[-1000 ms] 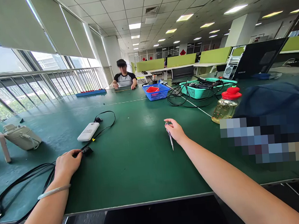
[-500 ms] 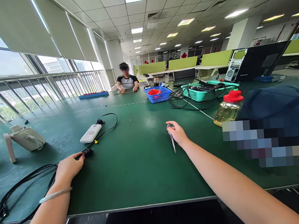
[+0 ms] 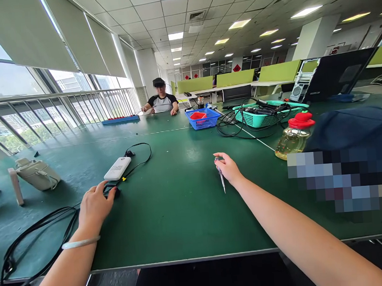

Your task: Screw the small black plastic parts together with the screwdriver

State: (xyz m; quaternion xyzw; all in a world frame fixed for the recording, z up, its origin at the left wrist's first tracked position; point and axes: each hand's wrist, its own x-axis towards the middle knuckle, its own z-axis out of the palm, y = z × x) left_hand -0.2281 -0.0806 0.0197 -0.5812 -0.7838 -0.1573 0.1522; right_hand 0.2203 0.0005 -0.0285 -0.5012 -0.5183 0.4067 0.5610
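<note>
On the left of the green table, my left hand has its thumb and fingers closed around a black plug. Its underside is hidden by the fingers. Just beyond lies a white box, probably an adapter or power strip, with a thin black cord and a small yellow tag. My right hand pinches a slim screwdriver by its handle. The metal tip points down, close to the tabletop.
A black cable loops at left, near a beige bag. Farther off are a blue basket and a green basket of cables. A red-lidded bottle and dark cloth are at right. Another person sits opposite.
My left hand has shifted slightly right and reached farther over the black plug, its fingers now arched around it. My right hand still holds the screwdriver in about the same place.
</note>
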